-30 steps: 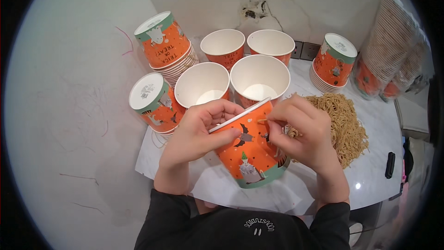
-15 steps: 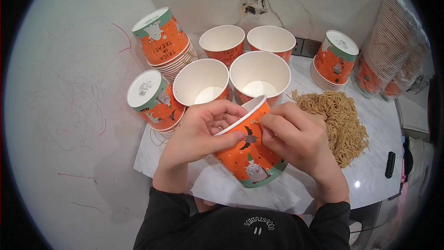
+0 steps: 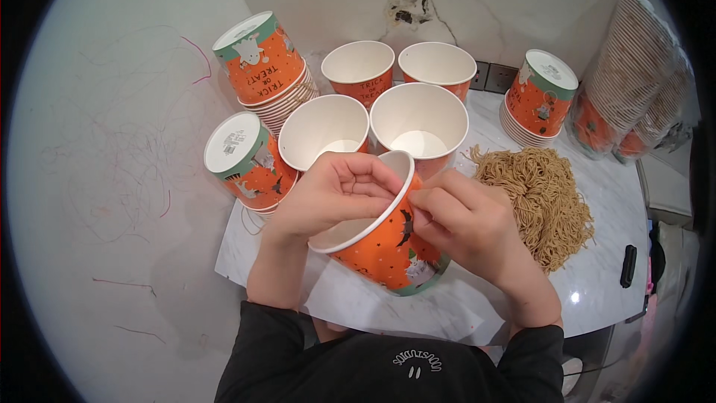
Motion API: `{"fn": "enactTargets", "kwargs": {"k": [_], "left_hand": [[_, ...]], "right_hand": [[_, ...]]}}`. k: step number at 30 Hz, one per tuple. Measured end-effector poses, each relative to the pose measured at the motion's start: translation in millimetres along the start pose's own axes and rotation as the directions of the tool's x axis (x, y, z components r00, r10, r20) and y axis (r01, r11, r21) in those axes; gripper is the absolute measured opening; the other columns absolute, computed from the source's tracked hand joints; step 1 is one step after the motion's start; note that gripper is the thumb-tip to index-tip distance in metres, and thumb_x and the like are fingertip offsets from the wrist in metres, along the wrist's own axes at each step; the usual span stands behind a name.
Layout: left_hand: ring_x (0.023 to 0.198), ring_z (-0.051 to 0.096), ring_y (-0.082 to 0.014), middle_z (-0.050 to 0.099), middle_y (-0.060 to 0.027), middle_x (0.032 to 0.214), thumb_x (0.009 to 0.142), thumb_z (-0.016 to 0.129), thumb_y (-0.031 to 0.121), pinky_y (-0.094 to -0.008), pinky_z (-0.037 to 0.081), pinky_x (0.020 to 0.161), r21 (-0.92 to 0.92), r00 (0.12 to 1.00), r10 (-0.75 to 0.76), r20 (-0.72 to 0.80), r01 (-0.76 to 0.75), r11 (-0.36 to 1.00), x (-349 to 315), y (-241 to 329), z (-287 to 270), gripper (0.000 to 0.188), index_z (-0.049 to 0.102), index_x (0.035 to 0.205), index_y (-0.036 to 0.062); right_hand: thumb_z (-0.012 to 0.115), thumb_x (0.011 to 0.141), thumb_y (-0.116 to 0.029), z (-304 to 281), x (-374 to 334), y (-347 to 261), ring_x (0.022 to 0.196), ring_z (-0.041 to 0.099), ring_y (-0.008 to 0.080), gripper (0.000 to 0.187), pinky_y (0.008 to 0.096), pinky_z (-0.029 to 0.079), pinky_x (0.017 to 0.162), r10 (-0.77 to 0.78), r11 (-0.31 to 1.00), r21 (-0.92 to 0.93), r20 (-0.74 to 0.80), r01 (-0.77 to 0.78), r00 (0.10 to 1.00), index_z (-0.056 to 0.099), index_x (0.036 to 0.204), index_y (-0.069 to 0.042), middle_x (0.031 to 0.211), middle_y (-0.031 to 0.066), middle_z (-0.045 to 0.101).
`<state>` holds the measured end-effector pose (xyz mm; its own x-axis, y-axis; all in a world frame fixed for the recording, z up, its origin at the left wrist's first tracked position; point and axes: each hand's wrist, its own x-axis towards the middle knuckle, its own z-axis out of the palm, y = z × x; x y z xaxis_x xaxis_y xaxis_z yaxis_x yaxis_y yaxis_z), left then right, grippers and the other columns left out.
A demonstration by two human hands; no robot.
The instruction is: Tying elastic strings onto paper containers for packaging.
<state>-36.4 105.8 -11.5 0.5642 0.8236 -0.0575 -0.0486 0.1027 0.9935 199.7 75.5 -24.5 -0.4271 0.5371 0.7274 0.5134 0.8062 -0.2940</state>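
The tilted paper cup (image 3: 384, 250) is orange with small black bats, white inside, with a green band at its base. The open cups (image 3: 420, 125) behind are also orange outside and white inside. The noodles (image 3: 538, 201) are light brown. The table (image 3: 604, 201) is white marble with grey veins.

ahead: open cups (image 3: 420, 119) block | right: noodle pile (image 3: 538, 203) | near edge: bare countertop (image 3: 447, 312)

Far right on the tabletop (image 3: 597, 201): two clear plastic sleeves of stacked paper cups (image 3: 641, 75), leaning, orange prints showing through. Round white printed labels on upturned cup bases: left stack (image 3: 233, 142), rear-left stack (image 3: 242, 30), right stack (image 3: 552, 69).
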Motion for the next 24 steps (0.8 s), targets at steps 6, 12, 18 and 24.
{"fn": "enactTargets", "kwargs": {"k": [6,12,18,24], "left_hand": [[0.083,0.067,-0.006,0.071,-0.0015,0.09,0.083,0.07,-0.007,-0.0189,0.055,0.077,0.297,0.968,0.096,-0.23,-0.024,0.955,0.5,-1.1,20.7,0.012,0.071,0.094,-0.0024],[0.072,0.052,0.0004,0.064,0.0041,0.082,0.082,0.07,-0.002,-0.0157,0.043,0.063,0.504,0.941,0.308,-0.14,-0.2,0.84,1.3,-8.0,18.9,0.007,0.066,0.087,0.0011],[0.067,0.049,0.0002,0.063,0.0044,0.079,0.08,0.069,-0.001,-0.018,0.04,0.059,0.428,0.908,0.348,-0.233,-0.226,0.875,7.5,-16.7,28.1,0.012,0.065,0.091,0.0031],[0.054,0.048,-0.0065,0.068,-0.0008,0.076,0.076,0.069,0.002,-0.0235,0.039,0.05,0.766,0.802,0.529,-0.277,-0.149,0.626,7.3,-18.2,36.0,0.013,0.069,0.089,0.004]], "right_hand": [[0.075,0.078,-0.008,9.3,-1.9,7.5,0.068,0.066,0.0209,0.017,0.0338,0.054,0.056,-0.018,0.999,0.029,0.02,0.018,1.0,0.065,0.091,-0.006,0.085,0.0037,0.059],[0.075,0.079,-0.008,7.4,-0.3,12.5,0.072,0.067,0.0208,0.017,0.0336,0.056,0.058,-0.028,0.997,0.071,0.041,0.025,0.999,0.068,0.095,-0.007,0.088,0.0037,0.062],[0.075,0.078,-0.01,0.9,0.4,22.3,0.071,0.067,0.0216,0.018,0.0355,0.054,0.057,-0.066,0.998,-0.012,0.082,0.067,0.994,0.07,0.095,-0.009,0.088,0.0033,0.063],[0.075,0.079,-0.007,-4.1,3.1,16.4,0.074,0.069,0.0263,0.02,0.0391,0.055,0.062,0.116,0.986,-0.13,0.116,-0.101,0.986,0.071,0.099,-0.007,0.089,0.0073,0.067]]}}
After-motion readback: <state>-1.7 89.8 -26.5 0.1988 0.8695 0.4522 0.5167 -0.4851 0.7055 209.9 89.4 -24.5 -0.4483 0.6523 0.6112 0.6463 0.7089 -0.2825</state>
